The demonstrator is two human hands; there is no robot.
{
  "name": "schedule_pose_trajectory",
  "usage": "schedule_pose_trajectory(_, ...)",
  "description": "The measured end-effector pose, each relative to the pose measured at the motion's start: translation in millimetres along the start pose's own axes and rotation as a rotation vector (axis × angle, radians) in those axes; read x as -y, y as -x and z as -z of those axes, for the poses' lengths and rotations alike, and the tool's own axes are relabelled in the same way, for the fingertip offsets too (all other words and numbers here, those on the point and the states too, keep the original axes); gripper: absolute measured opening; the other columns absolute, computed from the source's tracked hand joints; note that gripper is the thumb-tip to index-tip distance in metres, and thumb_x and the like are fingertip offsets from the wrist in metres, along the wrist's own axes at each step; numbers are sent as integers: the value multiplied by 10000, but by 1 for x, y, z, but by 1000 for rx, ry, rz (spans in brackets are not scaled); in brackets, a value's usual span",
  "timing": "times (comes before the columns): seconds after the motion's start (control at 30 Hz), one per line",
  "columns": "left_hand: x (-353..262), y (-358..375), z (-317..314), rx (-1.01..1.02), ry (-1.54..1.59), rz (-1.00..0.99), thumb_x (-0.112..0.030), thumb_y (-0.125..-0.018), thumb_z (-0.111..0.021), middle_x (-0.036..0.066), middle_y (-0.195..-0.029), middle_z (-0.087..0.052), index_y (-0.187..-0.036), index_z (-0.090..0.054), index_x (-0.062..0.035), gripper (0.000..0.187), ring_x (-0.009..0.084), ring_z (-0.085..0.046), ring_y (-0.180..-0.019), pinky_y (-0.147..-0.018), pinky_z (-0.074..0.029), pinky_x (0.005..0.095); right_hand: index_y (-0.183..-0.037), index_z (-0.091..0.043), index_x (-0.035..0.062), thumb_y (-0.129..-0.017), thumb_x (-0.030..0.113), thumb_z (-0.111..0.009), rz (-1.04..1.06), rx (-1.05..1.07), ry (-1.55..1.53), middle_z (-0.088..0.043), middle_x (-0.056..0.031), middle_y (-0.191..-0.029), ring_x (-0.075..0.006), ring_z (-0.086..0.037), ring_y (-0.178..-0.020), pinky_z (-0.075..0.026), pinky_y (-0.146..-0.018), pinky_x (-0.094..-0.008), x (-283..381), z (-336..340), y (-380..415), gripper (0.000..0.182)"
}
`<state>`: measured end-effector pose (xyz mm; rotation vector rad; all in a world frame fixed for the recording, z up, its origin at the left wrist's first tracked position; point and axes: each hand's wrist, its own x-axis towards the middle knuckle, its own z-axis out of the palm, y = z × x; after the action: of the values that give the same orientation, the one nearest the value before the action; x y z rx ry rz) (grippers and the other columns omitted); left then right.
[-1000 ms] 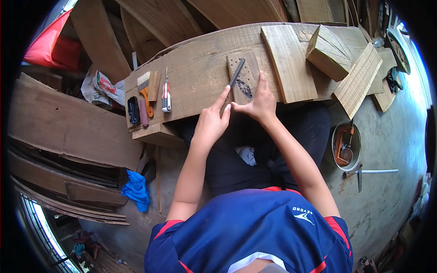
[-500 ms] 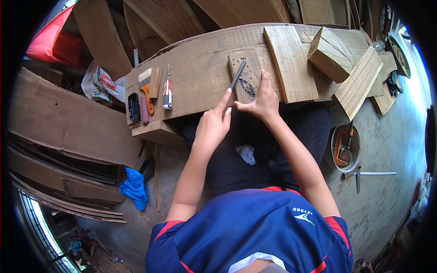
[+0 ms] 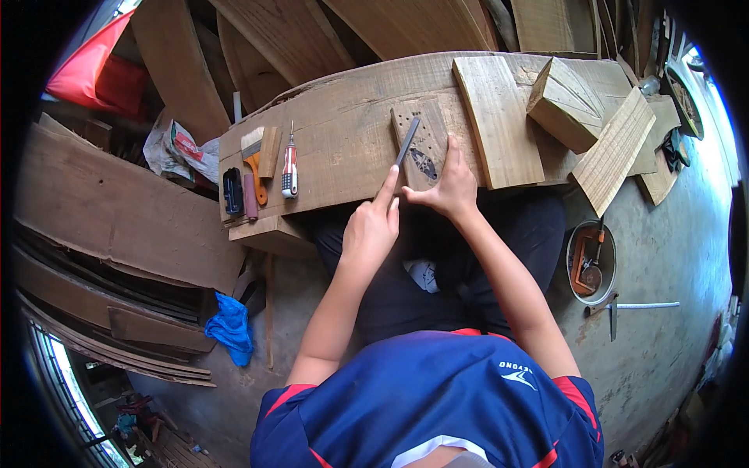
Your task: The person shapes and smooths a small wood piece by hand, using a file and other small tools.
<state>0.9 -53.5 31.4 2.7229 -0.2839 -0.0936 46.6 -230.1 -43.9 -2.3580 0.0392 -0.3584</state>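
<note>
My left hand (image 3: 370, 230) is closed around a dark, flat metal file (image 3: 407, 142), its index finger stretched along the tool. The file lies slanted over a small wooden block (image 3: 431, 129) that has several small holes and a dark leaf-like pattern (image 3: 423, 163). My right hand (image 3: 452, 186) grips the block's near right corner, with the thumb at the near edge and the fingers along the right side. The handle end of the file is hidden in my left hand. Beneath the block is a thick wooden bench plank (image 3: 343, 148).
On the bench's left are a screwdriver (image 3: 289, 168), a paintbrush (image 3: 253, 160) and a dark object (image 3: 232, 192). To the right lie a board (image 3: 499, 125), a wood chunk (image 3: 566, 105) and a thin slat (image 3: 615, 152). A bucket with a clamp (image 3: 591, 261) stands on the floor.
The whole scene sits slightly lower in view. My left hand and the file have shifted a little to a steeper angle over the block. My right hand stays at the same corner.
</note>
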Motion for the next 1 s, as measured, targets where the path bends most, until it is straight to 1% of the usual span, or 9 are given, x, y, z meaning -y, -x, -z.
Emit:
schedule_pose_trajectory(0.07,3,6,1,-2,6,-4,-212,-957,-576,260,-680,-624,-1524,-347,-253,613,437,-652,-671,-639,-519,538,-1455,-267,-85,-430,684,-867,80,-99,48,-570,-308,-1243,-431,-657,-1029,-561,-837,-459,-5,-6,1,1415)
schedule_pose_trajectory(0.17,-1,3,3,3,9,1,-231,-961,-575,251,-675,-625,-1523,-355,-259,605,427,-656,-653,-626,-541,521,-1447,-275,-87,-441,679,-869,64,-65,32,-573,-309,-1240,-433,-659,-1025,-563,-832,-461,-4,-4,1,1397)
schedule_pose_trajectory(0.37,-8,-11,-10,-22,8,6,-228,-956,-586,243,-672,-620,-1527,-348,-263,620,420,-659,-659,-624,-541,521,-1432,-289,-86,-460,644,-886,16,-120,23,-590,-312,-1212,-436,-658,-1027,-560,-835,-467,0,-6,-1,1354)
schedule_pose_trajectory(0.5,-6,17,-8,-29,-34,15,-228,-955,-589,232,-676,-617,-1525,-354,-265,617,415,-661,-656,-617,-542,516,-1438,-282,-82,-468,615,-894,-25,-77,-21,-561,-323,-1253,-442,-624,-1098,-541,-893,-462,3,-2,-1,1342)
schedule_pose_trajectory(0.63,-6,12,-11,-45,-51,4,-228,-955,-590,226,-680,-620,-1527,-352,-270,621,412,-662,-652,-612,-544,514,-1445,-255,-107,-448,576,-901,-8,-35,-14,-511,-334,-1300,-451,-581,-1161,-522,-945,-461,-2,-4,-1,1371)
schedule_pose_trajectory(0.77,-11,-12,-15,-28,-41,16,-225,-956,-588,224,-679,-621,-1536,-327,-278,639,407,-663,-649,-617,-549,512,-1445,-261,-87,-466,620,-892,-87,-9,-13,-533,-321,-1291,-444,-611,-1118,-531,-916,-461,4,2,-2,1363)
schedule_pose_trajectory(0.83,-9,-13,-20,-48,-21,-7,-224,-957,-586,222,-679,-623,-1541,-313,-283,648,405,-664,-649,-621,-552,510,-1447,-260,-87,-464,616,-893,-33,-34,15,-533,-316,-1295,-443,-614,-1113,-533,-913,-460,1,0,-2,1364)
schedule_pose_trajectory(0.97,-1,6,-18,-35,-42,2,-234,-965,-574,230,-680,-620,-1544,-305,-291,641,412,-657,-643,-623,-548,513,-1448,-261,-86,-462,612,-894,-5,-25,32,-531,-308,-1303,-443,-619,-1102,-536,-908,-458,-3,1,-1,1364)
schedule_pose_trajectory(1.0,-3,11,-13,-23,-60,15,-233,-968,-566,238,-674,-618,-1540,-315,-289,627,421,-653,-646,-625,-540,522,-1463,-231,-96,-443,580,-909,-36,15,15,-507,-320,-1320,-444,-600,-1142,-540,-911,-457,0,3,-1,1399)
